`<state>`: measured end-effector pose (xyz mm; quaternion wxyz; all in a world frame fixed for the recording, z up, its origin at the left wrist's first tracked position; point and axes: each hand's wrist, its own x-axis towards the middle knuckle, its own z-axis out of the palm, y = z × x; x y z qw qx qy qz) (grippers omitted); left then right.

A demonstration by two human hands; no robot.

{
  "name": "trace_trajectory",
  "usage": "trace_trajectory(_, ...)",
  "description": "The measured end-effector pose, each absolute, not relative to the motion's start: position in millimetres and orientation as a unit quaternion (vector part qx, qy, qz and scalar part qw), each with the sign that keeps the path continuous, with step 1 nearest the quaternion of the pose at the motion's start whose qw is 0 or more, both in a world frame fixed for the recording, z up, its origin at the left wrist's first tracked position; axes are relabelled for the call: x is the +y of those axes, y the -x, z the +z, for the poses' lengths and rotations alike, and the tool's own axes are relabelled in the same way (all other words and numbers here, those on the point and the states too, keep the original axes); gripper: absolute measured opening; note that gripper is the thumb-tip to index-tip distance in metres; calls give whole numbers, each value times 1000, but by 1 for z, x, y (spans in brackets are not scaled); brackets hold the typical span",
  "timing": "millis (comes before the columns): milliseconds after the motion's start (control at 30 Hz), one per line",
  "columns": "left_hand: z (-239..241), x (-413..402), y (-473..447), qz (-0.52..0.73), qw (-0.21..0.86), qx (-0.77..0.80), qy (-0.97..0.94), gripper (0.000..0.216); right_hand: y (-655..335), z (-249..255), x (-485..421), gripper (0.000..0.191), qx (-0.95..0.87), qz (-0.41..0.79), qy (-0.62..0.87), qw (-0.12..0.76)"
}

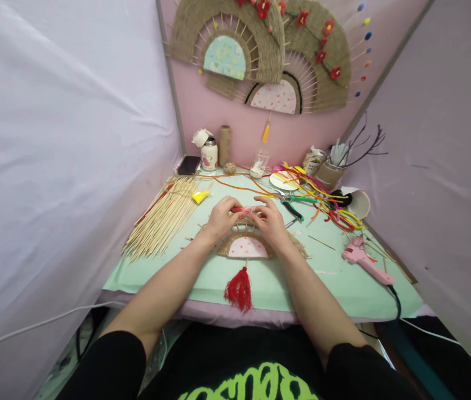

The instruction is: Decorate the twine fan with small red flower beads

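Note:
My left hand and my right hand meet above the work, fingers closed on a small red packet that looks like clear plastic with something red inside. Its ends are hidden by my fingers. Right below them lies a small fan of thin sticks woven with brown twine, its upper part covered by my hands. At its base is a white half-round piece with pinkish spots. A red tassel hangs from the bottom edge toward me.
A bundle of thin sticks and a yellow packet lie left. Green-handled pliers, coloured pipe cleaners and a pink glue gun lie right. A phone, jar and twine spool are behind. Large fans hang above.

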<state>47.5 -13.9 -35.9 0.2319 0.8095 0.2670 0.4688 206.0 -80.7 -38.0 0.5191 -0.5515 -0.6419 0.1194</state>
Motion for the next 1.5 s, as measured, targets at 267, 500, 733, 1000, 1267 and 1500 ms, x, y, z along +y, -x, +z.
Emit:
trace_trajectory(267, -35, -13, -46, 453, 187, 235, -840, 9, -200, -32, -85, 13, -615, 162, 544, 547)
trace_trajectory(500, -38, -13, -47, 465, 184, 207, -841, 8, -201, -35, -83, 19, -593, 252, 529, 552)
trace_trajectory(733, -29, -12, -42, 452, 173, 184, -856, 6, -204, -30, -84, 18, -566, 295, 534, 555)
trace_trajectory(1000, -34, 4, -34, 412, 155, 332, -834, 4, -211, -36, -76, 17, -503, 200, 585, 604)
trace_trajectory(1267, -49, 47, -16, 379, 203, 510, -745, 12, -214, -44, -71, 32, -401, 402, 524, 635)
trace_trajectory(1500, -28, 13, -29, 455, 403, 412, -679, 20, -204, -36, -82, 25, -544, 321, 511, 583)
